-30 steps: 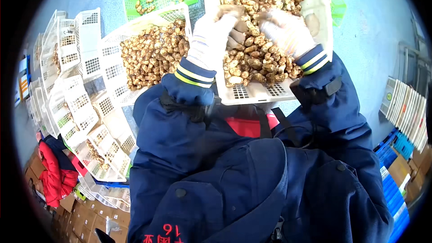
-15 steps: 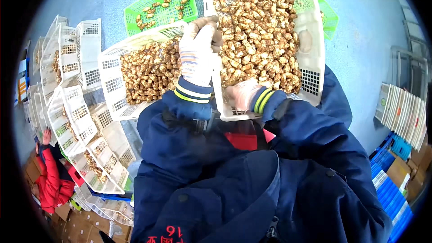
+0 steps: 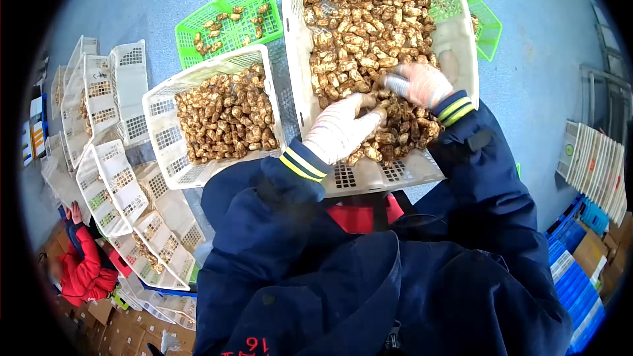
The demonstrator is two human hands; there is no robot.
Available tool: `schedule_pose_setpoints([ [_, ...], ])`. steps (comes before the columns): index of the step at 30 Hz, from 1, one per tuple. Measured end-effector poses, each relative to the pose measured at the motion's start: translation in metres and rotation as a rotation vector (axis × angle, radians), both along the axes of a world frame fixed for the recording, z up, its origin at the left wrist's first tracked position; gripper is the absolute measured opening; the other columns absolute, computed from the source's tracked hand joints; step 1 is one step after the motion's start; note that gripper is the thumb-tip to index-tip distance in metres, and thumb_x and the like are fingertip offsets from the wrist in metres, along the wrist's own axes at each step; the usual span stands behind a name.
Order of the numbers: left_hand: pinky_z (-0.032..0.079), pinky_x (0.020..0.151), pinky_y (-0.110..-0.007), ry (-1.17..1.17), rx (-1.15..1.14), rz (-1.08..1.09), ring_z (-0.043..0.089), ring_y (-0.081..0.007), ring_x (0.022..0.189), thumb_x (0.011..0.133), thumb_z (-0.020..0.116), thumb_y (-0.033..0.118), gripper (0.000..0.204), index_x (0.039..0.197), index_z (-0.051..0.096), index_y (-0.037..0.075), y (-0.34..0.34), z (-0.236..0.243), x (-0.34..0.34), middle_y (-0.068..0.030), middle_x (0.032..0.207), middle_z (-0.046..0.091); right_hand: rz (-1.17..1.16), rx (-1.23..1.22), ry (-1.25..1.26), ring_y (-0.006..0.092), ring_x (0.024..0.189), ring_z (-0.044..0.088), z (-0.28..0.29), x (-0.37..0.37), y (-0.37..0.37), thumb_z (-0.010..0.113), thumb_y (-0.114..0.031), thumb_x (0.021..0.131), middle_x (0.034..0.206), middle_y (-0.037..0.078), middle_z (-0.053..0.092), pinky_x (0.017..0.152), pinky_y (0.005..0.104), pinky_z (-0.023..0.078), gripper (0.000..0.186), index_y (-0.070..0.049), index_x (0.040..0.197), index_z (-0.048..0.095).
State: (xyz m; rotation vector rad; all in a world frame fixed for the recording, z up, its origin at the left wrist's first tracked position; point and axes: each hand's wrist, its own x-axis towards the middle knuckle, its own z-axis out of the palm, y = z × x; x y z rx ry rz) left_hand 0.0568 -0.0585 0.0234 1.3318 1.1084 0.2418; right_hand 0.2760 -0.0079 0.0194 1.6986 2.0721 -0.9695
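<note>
A large white plastic crate (image 3: 295,39) in front of me holds a deep heap of small, knobbly brown-and-cream pieces (image 3: 359,33), like tubers or mushrooms; I cannot tell which. My left hand (image 3: 339,126), in a pale striped glove, reaches over the crate's near left side, thumb and fingers apart against the heap. Across from it, my right hand (image 3: 425,84), also gloved, lies on the pieces near the right wall; its fingers are blurred by motion. A smaller white crate (image 3: 166,137) with more such pieces stands to the left.
Behind the white crates lie a green basket (image 3: 277,29) with a few pieces and another green basket (image 3: 489,33) on the right. Stacked white crates (image 3: 132,86) line the left, where a person in red (image 3: 82,267) sits. Blue crates (image 3: 572,296) stand at lower right.
My left hand has left the big crate's left rim and come down onto the pieces inside. My right hand has moved from the crate's near end farther in and to the right.
</note>
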Motion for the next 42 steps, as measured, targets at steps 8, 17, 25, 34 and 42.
schedule_pose_setpoints([
  [8,0.049,0.067,-0.036,0.143,0.011,-0.35,0.064,-0.0289,0.073,0.092,0.055,0.033,0.035,0.101,0.063,0.0,0.009,0.001,0.002,-0.0186,0.078,0.064,0.139,0.417,-0.042,0.0302,0.107,0.053,-0.062,-0.044,0.016,0.06,-0.02,0.081,0.109,0.012,0.06,0.088,0.0424,0.045,0.037,-0.008,0.116,0.059],
  [17,0.048,0.061,-0.043,0.081,0.095,-0.34,0.061,-0.0358,0.066,0.091,0.053,0.036,0.034,0.086,0.063,0.003,-0.002,0.004,0.001,-0.0185,0.067,0.06,0.016,0.031,-0.126,0.0353,0.093,0.061,-0.001,-0.037,0.037,0.056,-0.029,0.084,0.105,0.017,0.063,0.081,0.0421,0.05,0.028,-0.007,0.097,0.065],
  [25,0.048,0.067,-0.045,0.102,0.124,-0.355,0.06,-0.039,0.074,0.091,0.053,0.039,0.038,0.087,0.064,0.002,-0.001,0.0,0.004,-0.0205,0.076,0.062,0.092,0.558,-0.059,0.0316,0.117,0.049,-0.077,-0.06,0.051,0.062,-0.015,0.077,0.127,0.01,0.054,0.095,0.0412,0.044,0.046,-0.013,0.123,0.056],
  [34,0.049,0.061,-0.029,0.025,-0.077,-0.116,0.062,-0.014,0.066,0.094,0.054,0.025,0.025,0.102,0.062,0.003,0.009,0.003,0.003,-0.007,0.074,0.064,0.139,0.588,0.034,0.0305,0.107,0.052,-0.077,-0.069,0.057,0.061,-0.008,0.074,0.111,0.011,0.057,0.09,0.042,0.043,0.034,-0.01,0.108,0.059],
  [42,0.056,0.071,-0.031,-0.411,-0.355,0.76,0.061,-0.0167,0.09,0.095,0.056,0.021,0.04,0.129,0.044,0.005,0.012,-0.008,0.012,-0.0067,0.105,0.057,-0.553,0.249,0.783,0.022,0.108,0.059,-0.047,-0.047,0.013,0.055,-0.005,0.085,0.114,0.015,0.062,0.097,0.0321,0.044,0.039,0.001,0.124,0.052],
])
